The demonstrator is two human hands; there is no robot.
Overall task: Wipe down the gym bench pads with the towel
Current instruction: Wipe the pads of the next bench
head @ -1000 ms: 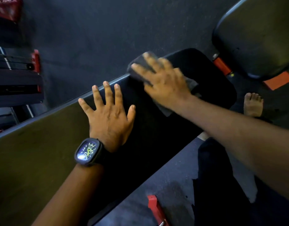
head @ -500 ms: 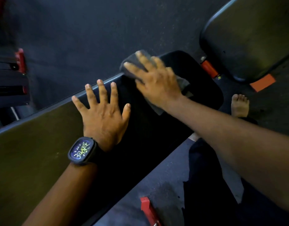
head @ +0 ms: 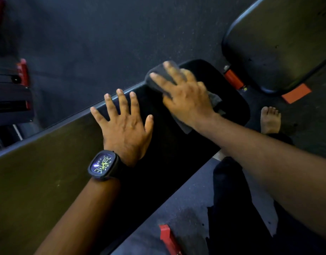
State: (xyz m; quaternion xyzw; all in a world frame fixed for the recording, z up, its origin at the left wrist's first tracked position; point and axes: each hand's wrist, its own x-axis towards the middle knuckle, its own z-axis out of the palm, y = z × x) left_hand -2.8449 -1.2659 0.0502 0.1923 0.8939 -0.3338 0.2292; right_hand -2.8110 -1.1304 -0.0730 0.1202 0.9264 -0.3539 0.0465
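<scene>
- Right hand: fingers spread and near straight, palm down, pressing the towel flat. No pinch or curl around it, just a flat push.
- The towel is dark grey, bunched under that hand. It sits on the long bench pad, close to the pad's rounded end and right against its far edge. Cloth shows past the fingertips and behind the wrist.
- Left hand: fingers splayed wide, flat on the same pad just beside the towel hand, holding nothing. Looks like a brace. Watch on that wrist.
- Step in hand: a wiping pass on the end section of the long pad.
- Progress: cannot read it off the surface. No wet streak or clean/dirty boundary shows, and the pad near the hands is in deep shadow.
- My guess is mid-task. The long stretch of pad towards the lower left has no towel on it now.
- Second pad at upper right is well apart from the towel. I count it as still to do.
- Also in view: orange bracket between the pads, bare foot on the floor.
</scene>
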